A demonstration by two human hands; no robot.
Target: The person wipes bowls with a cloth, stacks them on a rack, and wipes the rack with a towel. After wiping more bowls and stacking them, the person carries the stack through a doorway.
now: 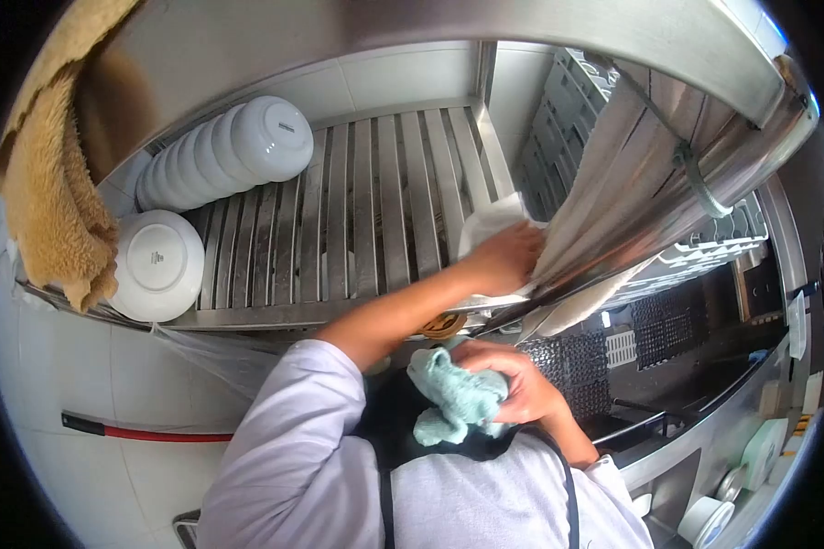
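My left arm reaches across to the right. My left hand (pixel 511 260) is on a white dish (pixel 485 222) with squarish edges at the right end of the slatted rack, its fingers curled at the dish's right side and partly hidden. Close to my chest, my right hand (pixel 519 380) grips a bunched pale green cloth (pixel 462 392). Folds of the cloth hang below the fingers. Beside my left hand hangs a whitish cloth (pixel 604 183).
The slatted metal rack (pixel 364 210) holds a row of nested white bowls (pixel 233 146) and an upturned white plate (pixel 158 265). A tan towel (pixel 59 197) hangs at left. Grey dish crates (pixel 563 119) stand right, and a metal bar (pixel 687 220) crosses there.
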